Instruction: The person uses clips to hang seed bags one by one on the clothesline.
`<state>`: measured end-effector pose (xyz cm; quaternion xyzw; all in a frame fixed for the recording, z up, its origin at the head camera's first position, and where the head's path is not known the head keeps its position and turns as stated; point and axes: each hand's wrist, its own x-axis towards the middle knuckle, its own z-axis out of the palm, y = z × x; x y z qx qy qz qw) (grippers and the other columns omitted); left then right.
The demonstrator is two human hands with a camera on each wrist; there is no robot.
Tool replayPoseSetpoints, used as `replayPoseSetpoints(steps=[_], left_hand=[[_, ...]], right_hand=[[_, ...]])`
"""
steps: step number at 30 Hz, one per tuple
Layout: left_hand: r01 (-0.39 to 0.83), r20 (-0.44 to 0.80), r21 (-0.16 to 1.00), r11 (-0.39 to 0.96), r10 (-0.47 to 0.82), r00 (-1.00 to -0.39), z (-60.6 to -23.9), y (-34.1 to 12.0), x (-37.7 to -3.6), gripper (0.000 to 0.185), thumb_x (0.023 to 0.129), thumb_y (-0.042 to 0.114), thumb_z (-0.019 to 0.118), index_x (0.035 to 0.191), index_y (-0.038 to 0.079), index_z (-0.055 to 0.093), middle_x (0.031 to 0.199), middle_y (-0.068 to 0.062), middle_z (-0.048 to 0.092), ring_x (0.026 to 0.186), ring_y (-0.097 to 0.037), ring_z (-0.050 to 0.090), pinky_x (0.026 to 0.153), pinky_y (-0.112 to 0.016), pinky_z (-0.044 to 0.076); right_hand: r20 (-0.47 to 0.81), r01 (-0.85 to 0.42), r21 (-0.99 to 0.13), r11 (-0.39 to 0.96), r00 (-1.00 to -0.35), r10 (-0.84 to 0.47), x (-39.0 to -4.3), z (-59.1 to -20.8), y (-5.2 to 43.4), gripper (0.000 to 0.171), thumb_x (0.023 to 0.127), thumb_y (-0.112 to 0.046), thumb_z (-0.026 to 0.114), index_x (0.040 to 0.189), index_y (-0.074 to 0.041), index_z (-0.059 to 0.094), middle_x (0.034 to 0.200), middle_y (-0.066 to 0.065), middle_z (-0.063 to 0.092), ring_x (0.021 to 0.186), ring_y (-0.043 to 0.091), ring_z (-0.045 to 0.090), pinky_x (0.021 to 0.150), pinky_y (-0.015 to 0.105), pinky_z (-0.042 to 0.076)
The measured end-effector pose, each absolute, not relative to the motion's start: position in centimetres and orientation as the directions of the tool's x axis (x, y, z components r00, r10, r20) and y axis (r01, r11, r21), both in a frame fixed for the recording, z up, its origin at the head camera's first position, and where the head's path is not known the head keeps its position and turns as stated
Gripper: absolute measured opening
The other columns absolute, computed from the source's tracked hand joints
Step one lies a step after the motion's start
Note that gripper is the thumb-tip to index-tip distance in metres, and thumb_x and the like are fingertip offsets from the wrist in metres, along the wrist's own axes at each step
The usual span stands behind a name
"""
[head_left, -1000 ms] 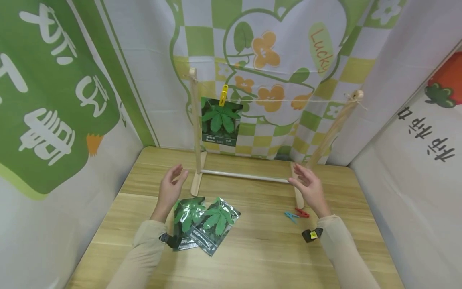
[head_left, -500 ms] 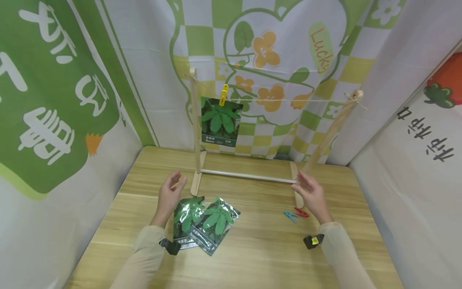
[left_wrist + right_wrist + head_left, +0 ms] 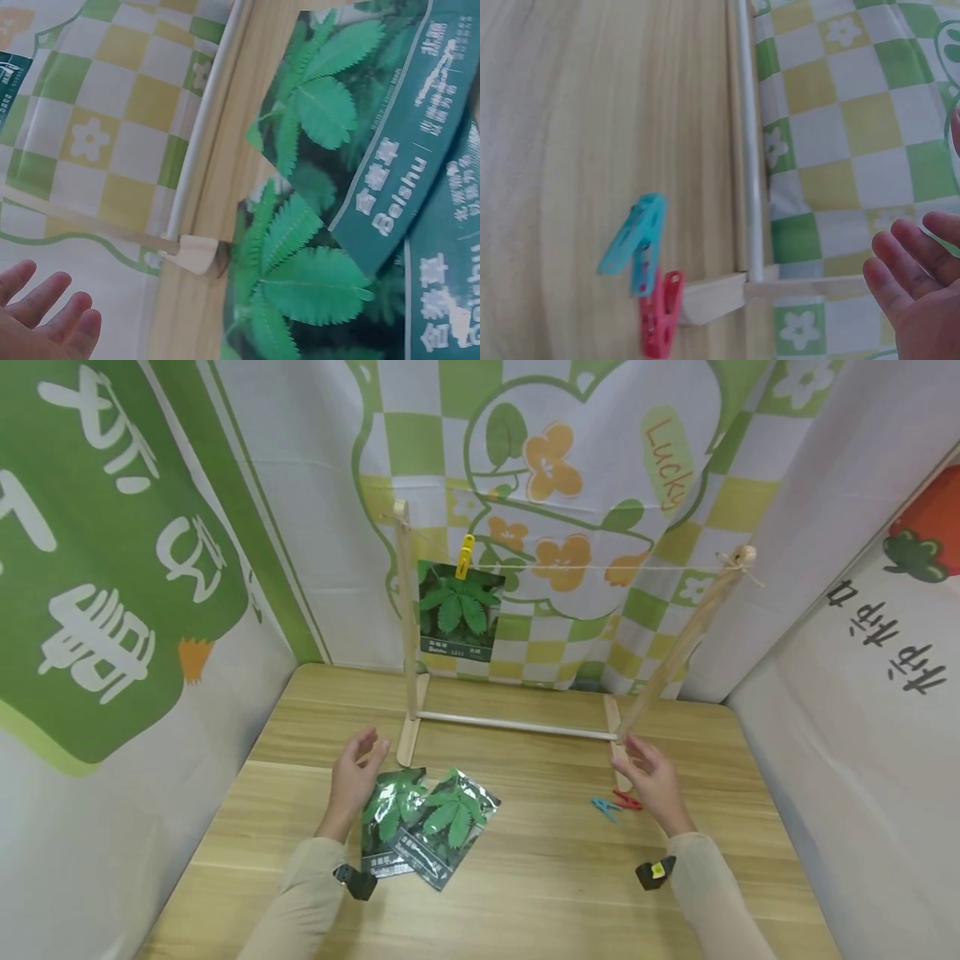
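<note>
My left hand [image 3: 356, 779] hovers with relaxed, empty fingers beside two overlapping seed packets. The upper packet [image 3: 447, 827] lies slanted across the lower packet [image 3: 384, 847], both showing green leaves. On the right, my right hand [image 3: 655, 781], also empty with loose fingers, hangs near the foot of the wooden rack. A blue clothespin [image 3: 636, 236] and a red clothespin [image 3: 660, 313] lie against each other on the table, just left of that hand. Behind, a third packet [image 3: 459, 618] hangs from the rack's string, gripped by a yellow clothespin [image 3: 465, 557].
The rack has a left post [image 3: 407, 610], a right post [image 3: 686, 639] leaning outward in this view, and a white crossbar [image 3: 517, 725] low between them. A string [image 3: 600, 567] joins the post tops. Printed curtains [image 3: 300, 510] enclose the wooden table [image 3: 540, 877].
Both hands have drawn back a little toward the body, the right one also slightly to the right, away from the crossbar. Packets and clothespins stay where they were.
</note>
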<state>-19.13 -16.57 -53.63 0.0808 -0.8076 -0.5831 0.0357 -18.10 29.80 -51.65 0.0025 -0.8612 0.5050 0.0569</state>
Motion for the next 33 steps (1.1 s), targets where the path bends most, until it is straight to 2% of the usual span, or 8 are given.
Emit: replayPoseSetpoints(steps=[7, 10, 17, 25, 33], left_hand=[[-0.145, -0.083, 0.932, 0.333, -0.194, -0.978, -55.5, -16.8, -19.1, 0.069, 0.097, 0.048, 0.054, 0.145, 0.002, 0.038, 0.147, -0.025, 0.044, 0.136, -0.041, 0.042, 0.112, -0.052, 0.037], [-0.171, -0.108, 0.926, 0.338, -0.199, -0.974, -56.3, -17.0, -19.0, 0.066, 0.098, 0.045, 0.053, 0.145, 0.001, 0.038, 0.147, -0.025, 0.044, 0.136, -0.042, 0.041, 0.111, -0.053, 0.038], [-0.234, -0.181, 0.908, 0.346, -0.179, -0.967, -57.4, -17.5, -18.9, 0.071, 0.097, 0.05, 0.052, 0.148, 0.003, 0.034, 0.151, -0.024, 0.039, 0.14, -0.042, 0.036, 0.114, -0.052, 0.034], [-0.275, -0.223, 0.889, 0.366, -0.178, -0.958, -58.2, -17.9, -18.8, 0.066, 0.098, 0.043, 0.053, 0.148, 0.005, 0.033, 0.152, -0.024, 0.036, 0.14, -0.044, 0.034, 0.114, -0.055, 0.034], [-0.293, -0.245, 0.849, 0.44, -0.164, -0.956, -58.3, -18.1, -18.1, 0.082, 0.094, 0.061, 0.05, 0.15, 0.004, 0.029, 0.153, -0.026, 0.033, 0.14, -0.047, 0.032, 0.113, -0.058, 0.032]], right_hand=[[0.039, -0.008, -0.855, 0.519, -0.998, 0.048, -17.6, -52.8, 30.5, 0.06, 0.093, -0.023, 0.067, 0.141, 0.005, 0.044, 0.141, 0.028, 0.049, 0.127, 0.043, 0.05, 0.107, 0.055, 0.041], [0.008, 0.019, -0.85, 0.527, -0.999, 0.05, -17.4, -53.5, 31.0, 0.062, 0.093, -0.026, 0.067, 0.142, 0.005, 0.044, 0.142, 0.027, 0.048, 0.128, 0.044, 0.049, 0.106, 0.055, 0.042], [-0.013, 0.042, -0.822, 0.568, -0.998, 0.055, -17.1, -55.0, 31.8, 0.064, 0.093, -0.031, 0.066, 0.141, 0.006, 0.044, 0.142, 0.028, 0.049, 0.126, 0.045, 0.051, 0.106, 0.056, 0.043], [-0.067, 0.098, -0.805, 0.585, -0.995, 0.074, -16.9, -56.6, 32.6, 0.064, 0.094, -0.028, 0.066, 0.141, 0.007, 0.043, 0.143, 0.028, 0.048, 0.128, 0.043, 0.05, 0.107, 0.055, 0.042], [-0.083, 0.112, -0.814, 0.57, -0.994, 0.077, -16.7, -57.6, 33.1, 0.062, 0.094, -0.03, 0.066, 0.14, 0.006, 0.045, 0.138, 0.028, 0.052, 0.124, 0.043, 0.053, 0.104, 0.054, 0.045]])
